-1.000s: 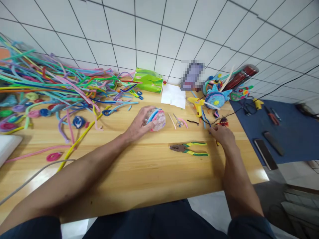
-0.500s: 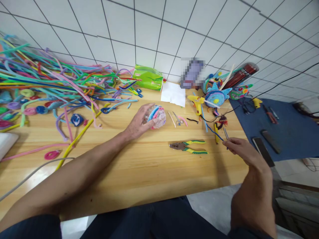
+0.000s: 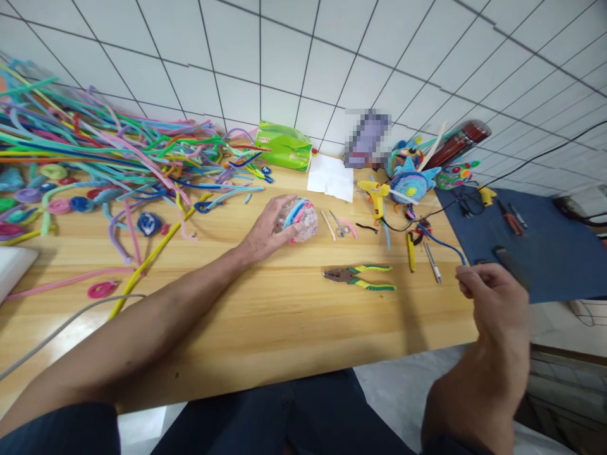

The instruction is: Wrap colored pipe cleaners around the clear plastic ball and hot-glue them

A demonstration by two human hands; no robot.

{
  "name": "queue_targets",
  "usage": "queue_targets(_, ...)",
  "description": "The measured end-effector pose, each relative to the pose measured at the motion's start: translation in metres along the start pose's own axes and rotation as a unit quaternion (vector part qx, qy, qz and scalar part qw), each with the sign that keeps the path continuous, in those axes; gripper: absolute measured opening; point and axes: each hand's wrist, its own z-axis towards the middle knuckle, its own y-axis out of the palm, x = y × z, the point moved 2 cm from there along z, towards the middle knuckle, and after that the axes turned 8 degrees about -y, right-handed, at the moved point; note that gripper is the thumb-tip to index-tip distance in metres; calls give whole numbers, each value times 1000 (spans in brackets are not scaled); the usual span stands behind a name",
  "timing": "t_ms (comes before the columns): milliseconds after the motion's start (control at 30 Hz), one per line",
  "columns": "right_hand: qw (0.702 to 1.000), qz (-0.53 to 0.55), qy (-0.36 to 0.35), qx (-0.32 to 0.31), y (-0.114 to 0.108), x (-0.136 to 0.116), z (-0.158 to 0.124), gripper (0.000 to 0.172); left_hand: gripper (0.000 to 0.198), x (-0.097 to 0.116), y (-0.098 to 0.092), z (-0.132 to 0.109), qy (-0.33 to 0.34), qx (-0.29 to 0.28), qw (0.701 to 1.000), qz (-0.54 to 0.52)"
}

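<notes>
Pinched between thumb and fingers of the right hand point(image 3: 497, 292), at the right of the frame, is one end of a blue fuzzy strip point(image 3: 444, 244). From the fingertips the strip runs up and to the left in a shallow curve, its far end reaching a small dark-and-red tangle point(image 3: 421, 231). Left of center, the left hand point(image 3: 265, 232) is closed around the side of a clear rounded piece point(image 3: 308, 222) with blue and pink bands; the thumb lies across its front, and most of the piece shows to the right of the grip. Below the strip lie a silver pen point(image 3: 432, 263) and, just left of it, a yellow cutter point(image 3: 411, 251). Pliers point(image 3: 348, 276) with yellow-and-green handles rest apart from both hands, right of center, their handles spread. Near the clear piece, on its right, are small scissors point(image 3: 338, 226) among short strip pieces. Above the cutter and to its left, a yellow glue gun point(image 3: 375, 194) lies beside a blue round figure point(image 3: 408, 187) with a yellow center. White paper point(image 3: 331, 178) and a green packet point(image 3: 284, 146) sit at upper center. Many colored fuzzy strips point(image 3: 118, 151) spread over the upper left, and a dark blue mat point(image 3: 564, 253) lies at the right.
</notes>
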Motion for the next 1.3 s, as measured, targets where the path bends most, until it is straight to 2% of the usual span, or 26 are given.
queue_targets(67, 986, 140, 3, 86, 2, -13, -3, 34, 69, 1, 0, 0, 4, 2, 1000, 0)
queue_targets(133, 973, 191, -2, 127, 10, -25, -2, 36, 70, 3, 0, 0, 3, 1, 1000, 1)
queue_targets(200, 989, 116, -2, 87, 19, -33, 3, 37, 69, 5, 0, 0, -4, -1, 1000, 6)
queue_targets(267, 1000, 2, 12, -4, 26, -34, 9, 38, 69, 6, 1, 0, -9, -3, 1000, 10)
queue_targets(300, 999, -26, 17, -30, 27, -33, 11, 37, 69, 7, 1, 0, -9, -3, 1000, 10)
queue_targets(333, 999, -22, 20, -28, 27, -31, 14, 35, 69, 7, 1, 0, -8, -3, 1000, 9)
queue_targets(433, 988, 121, -3, 94, 17, -26, 19, 24, 70, 7, 1, 0, 0, -6, 1000, 3)
queue_targets(500, 968, 213, -32, 132, 14, -27, 21, 23, 70, 6, 1, 1, 2, -6, 1000, 3)
queue_targets(600, 954, 283, -39, 88, 27, -38, 23, 29, 69, 5, 1, 1, 0, -4, 1000, 4)
queue_targets(700, 949, 316, -2, -1, 55, -54, 20, 37, 70, 5, 1, 1, 1, -6, 1000, 1)
queue_targets(800, 943, 325, 5, -75, 84, -70, 11, 33, 71, 5, 0, 1, 1, -11, 1000, -2)
queue_targets(900, 938, 326, 0, -120, 103, -82, 6, 27, 71, 6, 0, 1, 1, -12, 1000, -6)
queue_targets(1067, 950, 274, -23, -149, 119, -88, 9, 23, 70, 6, 1, 1, 10, -7, 1000, -13)
queue_targets(1300, 961, 209, -51, -174, 125, -86, 9, 28, 73, 7, 2, 2, 15, -17, 1000, -18)
